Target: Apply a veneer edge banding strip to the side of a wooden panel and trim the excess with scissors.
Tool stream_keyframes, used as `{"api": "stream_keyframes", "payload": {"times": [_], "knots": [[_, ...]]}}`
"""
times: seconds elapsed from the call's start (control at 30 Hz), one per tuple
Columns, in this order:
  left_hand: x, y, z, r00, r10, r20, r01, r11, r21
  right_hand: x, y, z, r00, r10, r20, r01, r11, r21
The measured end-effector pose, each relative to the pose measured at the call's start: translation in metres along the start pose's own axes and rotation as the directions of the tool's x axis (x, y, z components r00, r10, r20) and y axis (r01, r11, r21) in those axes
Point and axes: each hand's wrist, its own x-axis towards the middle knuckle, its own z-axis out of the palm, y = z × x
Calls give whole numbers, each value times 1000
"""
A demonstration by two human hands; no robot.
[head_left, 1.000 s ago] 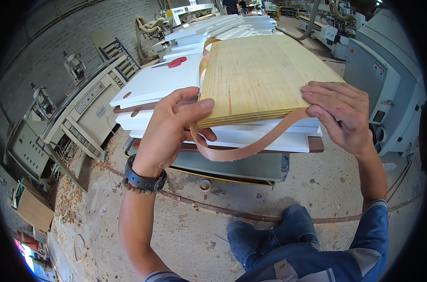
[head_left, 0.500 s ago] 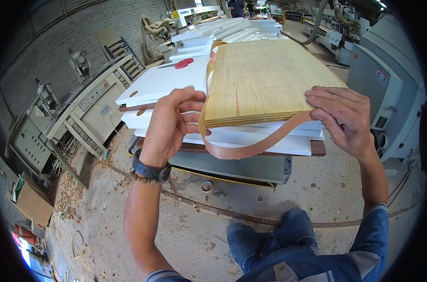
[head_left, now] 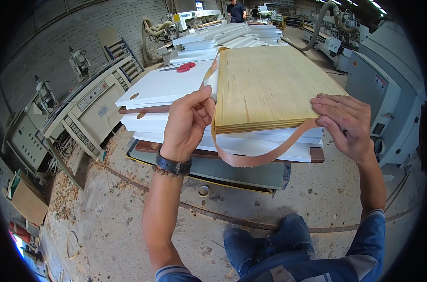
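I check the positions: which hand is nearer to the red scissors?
Left. The left hand is just below the red scissors; the right hand is across the plywood board.

A thin tan edge-banding strip [head_left: 255,157] droops in a loose loop below the near edge of a pale plywood panel [head_left: 269,87]. The panel lies flat atop a stack of white boards [head_left: 166,89]. One end of the strip runs up the panel's left edge; the other meets its right corner.

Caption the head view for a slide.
Left hand and right hand hold a loose brown edging strip against a wooden board on stacked white panels.
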Motion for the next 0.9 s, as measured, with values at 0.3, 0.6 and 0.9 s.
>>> {"api": "stream_keyframes", "payload": {"times": [0.3,0.6,0.9], "knots": [[-7,-16,-1,998,63,-25,-67,962,-266,1,1,1,1000,6,-30,-7,999,-32],[-19,-18,8,999,13,-46,-32,894,-448,2,1,0,1000,3,-25,-3,1000,-9],[-43,-15,10,988,148,45,-141,981,-131,1,3,-1,1000,27,-16,-27,1000,5]]}}
